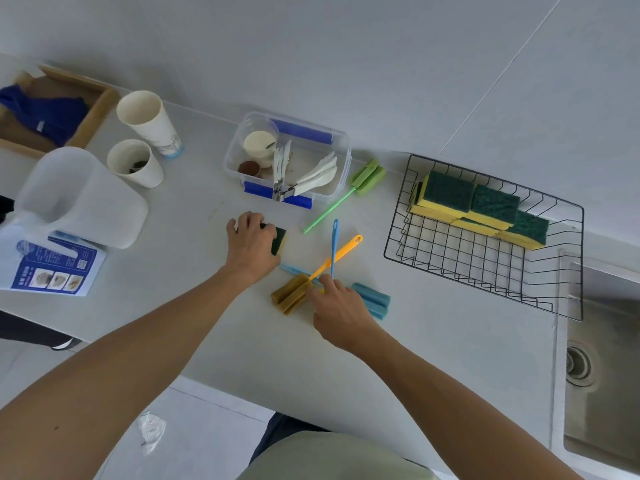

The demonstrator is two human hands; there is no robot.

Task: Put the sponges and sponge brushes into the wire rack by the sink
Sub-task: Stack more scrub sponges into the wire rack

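Observation:
A black wire rack [450, 271] stands at the right beside the sink and holds several yellow-and-green sponges [491, 209] along its far side. My left hand [251, 245] is closed over another green-and-yellow sponge [280, 240] on the counter. My right hand [337, 311] pinches the crossed handles of an orange sponge brush [292, 296] and a blue sponge brush [374, 301]. A second light-blue handle [291, 270] pokes out beneath them. A green sponge brush [367, 176] lies apart, next to the clear box.
A clear plastic box [341, 168] with cups and white utensils sits at the back. Two paper cups [145, 123], a white jug [83, 199], a blue leaflet [55, 268] and a wooden tray [100, 112] are at the left. The steel sink [606, 375] is at the right.

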